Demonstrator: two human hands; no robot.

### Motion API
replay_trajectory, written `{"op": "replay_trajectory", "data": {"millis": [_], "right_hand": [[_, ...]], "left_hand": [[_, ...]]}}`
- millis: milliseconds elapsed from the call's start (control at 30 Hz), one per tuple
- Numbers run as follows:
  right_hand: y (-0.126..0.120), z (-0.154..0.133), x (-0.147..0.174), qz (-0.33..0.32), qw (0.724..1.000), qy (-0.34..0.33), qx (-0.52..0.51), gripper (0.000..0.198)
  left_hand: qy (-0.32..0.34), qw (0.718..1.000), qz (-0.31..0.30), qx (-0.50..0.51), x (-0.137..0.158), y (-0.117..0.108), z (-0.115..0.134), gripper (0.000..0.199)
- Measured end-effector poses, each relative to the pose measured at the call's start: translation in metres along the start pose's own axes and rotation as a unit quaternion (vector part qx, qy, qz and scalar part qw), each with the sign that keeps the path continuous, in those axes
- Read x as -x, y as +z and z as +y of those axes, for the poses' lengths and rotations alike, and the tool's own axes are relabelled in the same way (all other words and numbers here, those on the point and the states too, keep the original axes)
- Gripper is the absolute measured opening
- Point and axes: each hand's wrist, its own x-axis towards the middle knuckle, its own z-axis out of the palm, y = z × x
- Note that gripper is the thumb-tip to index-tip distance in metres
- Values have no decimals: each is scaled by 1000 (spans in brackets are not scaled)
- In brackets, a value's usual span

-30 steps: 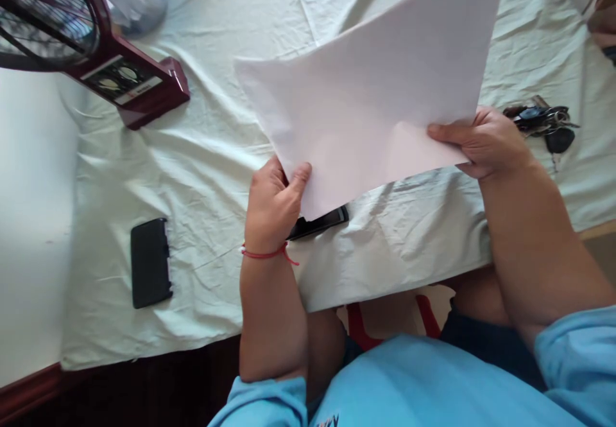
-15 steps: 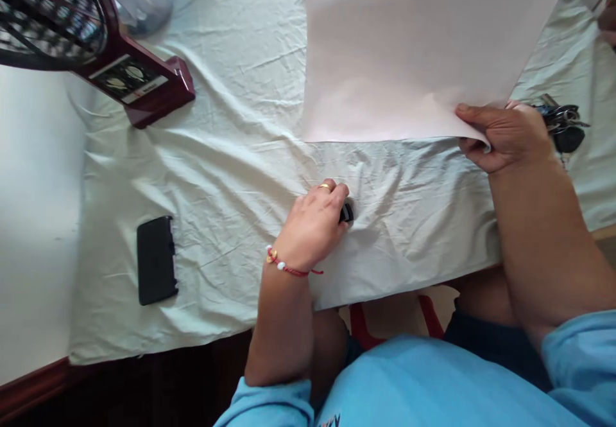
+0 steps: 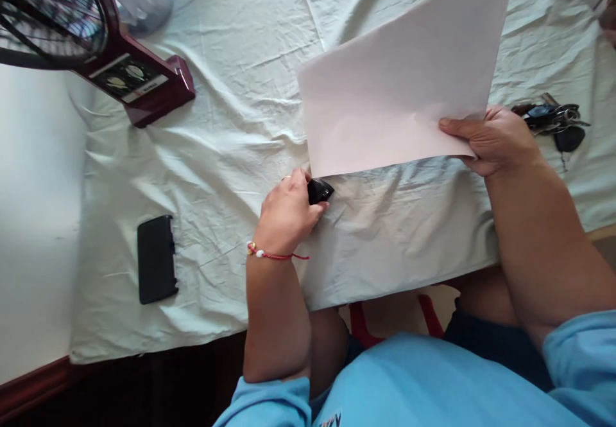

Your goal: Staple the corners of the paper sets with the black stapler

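Observation:
My left hand, with a red beaded string bracelet at the wrist, is closed around a small black stapler low over the cloth. Only the stapler's front end shows; my fingers cover the rest. A large sheet of white paper is held up by my right hand, thumb on top and fingers beneath its near right edge. The sheet's near left corner hangs just above the stapler, very close to it. Whether the two touch, I cannot tell.
A pale, wrinkled cloth covers the table. A black phone-shaped case lies at the left. Behind it stands a dark red fan, with a plastic bag near it. A bunch of keys lies beyond my right hand.
My right hand has brought the paper left and nearer, tilting it. My left hand has shifted left and slightly away from me with the stapler, more of which now shows.

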Motion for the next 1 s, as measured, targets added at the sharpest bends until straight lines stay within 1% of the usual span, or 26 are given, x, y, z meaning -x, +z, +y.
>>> {"op": "replay_trajectory", "data": {"millis": [67,167,267,367,533,633,800,967,1000], "right_hand": [[-3,1,-2,1,1000,-4,-2,23],[-3,3,-3,-19,999,-11,-30,24],[-3,3,-2,-32,999,-20,-35,26],[-6,1,-1,-23,999,-22,-14,26],[-10,-7,3,-41,997,-43,-41,25],[-9,-13,8,-37,998,-38,-35,25],[-7,-21,12,10,1000,0,-8,27],[-7,-21,12,-12,1000,-1,-11,29],[-6,-22,13,-8,1000,1,-11,28]], "left_hand": [[5,1000,-19,-20,1,-3,1,27],[13,998,-47,-45,4,-9,3,20],[24,996,-63,-57,7,-14,4,21],[28,995,-73,-65,9,-18,2,26],[18,996,-68,-50,14,-23,-3,36],[16,997,-63,-46,16,-25,-3,32],[19,998,-52,-33,17,-24,-3,30],[25,998,-39,-34,18,-23,-9,30],[26,998,-36,-35,19,-24,-11,30]]}}
